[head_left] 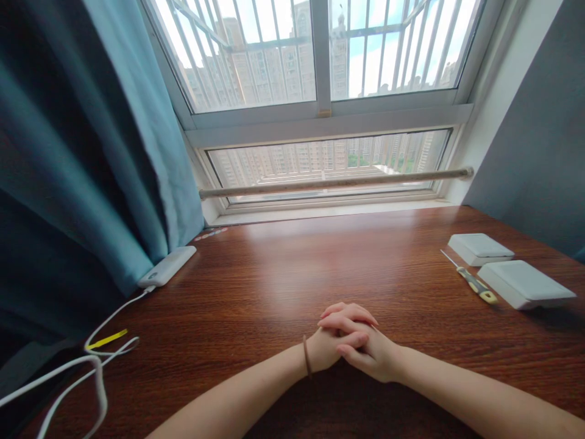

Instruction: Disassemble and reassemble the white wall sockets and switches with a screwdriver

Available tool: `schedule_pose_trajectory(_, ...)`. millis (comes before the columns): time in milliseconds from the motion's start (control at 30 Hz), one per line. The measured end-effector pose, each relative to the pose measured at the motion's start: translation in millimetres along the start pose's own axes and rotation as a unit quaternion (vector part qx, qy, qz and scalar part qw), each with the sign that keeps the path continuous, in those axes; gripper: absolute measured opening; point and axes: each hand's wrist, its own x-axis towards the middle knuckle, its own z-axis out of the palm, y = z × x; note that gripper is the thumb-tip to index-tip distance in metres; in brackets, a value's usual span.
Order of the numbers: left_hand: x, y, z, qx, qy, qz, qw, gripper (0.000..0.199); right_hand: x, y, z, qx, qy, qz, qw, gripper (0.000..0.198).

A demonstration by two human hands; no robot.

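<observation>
My left hand (323,350) and my right hand (378,355) are clasped together over the near middle of the dark brown wooden table (256,286). Their fingers are interlaced and closed round each other. No object shows in either hand, though the space between the palms is hidden. A thin brown band (307,356) circles my left wrist. Off to the right, apart from my hands, lies a screwdriver (476,285) with a grey and yellow handle. It rests beside two white box-like pieces (525,281).
A white power bank (168,266) lies at the left by the blue curtain (150,152), with a white cable (103,320) running from it. Near the cable is a yellow strip (108,339). A barred window with a horizontal rail (338,183) stands beyond the table.
</observation>
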Motion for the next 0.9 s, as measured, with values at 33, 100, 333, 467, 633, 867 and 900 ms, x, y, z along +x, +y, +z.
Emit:
schedule_pose_trajectory(33, -0.2, -0.4, 0.0, 0.000, -0.004, 0.000, 1.000, 0.030, 0.0, -0.2, -0.2, -0.001, 0.001, 0.000, 1.000, 0.040)
schedule_pose_trajectory(100, -0.2, -0.3, -0.1, -0.001, -0.008, 0.000, 1.000, 0.030, -0.1, -0.5, -0.5, -0.001, 0.001, 0.004, 1.000, 0.040)
schedule_pose_trajectory(333, 1.0, 6.6, -1.0, -0.004, -0.006, -0.004, 1.000, 0.029, 1.1, -0.8, -0.5, 0.004, 0.001, 0.005, 1.000, 0.039)
schedule_pose_trajectory(467, 1.3, 8.5, -1.7, 0.009, -0.010, -0.013, 1.000, 0.028, 1.3, -0.9, -0.6, 0.001, -0.001, 0.006, 1.000, 0.038)
schedule_pose_trajectory(633, 0.9, 4.2, -1.1, 0.010, -0.023, -0.039, 0.999, 0.030, 0.7, -1.2, -0.7, 0.006, 0.000, 0.008, 1.000, 0.039)
schedule_pose_trajectory(867, 0.2, 5.5, -0.5, -0.002, -0.013, -0.016, 1.000, 0.029, 1.0, -2.2, -0.8, 0.000, 0.001, 0.009, 1.000, 0.038)
schedule_pose_trajectory(900, 0.4, 6.8, -0.5, -0.005, -0.013, -0.021, 1.000, 0.029, 0.9, -2.1, -0.9, 0.000, 0.000, 0.009, 1.000, 0.038)
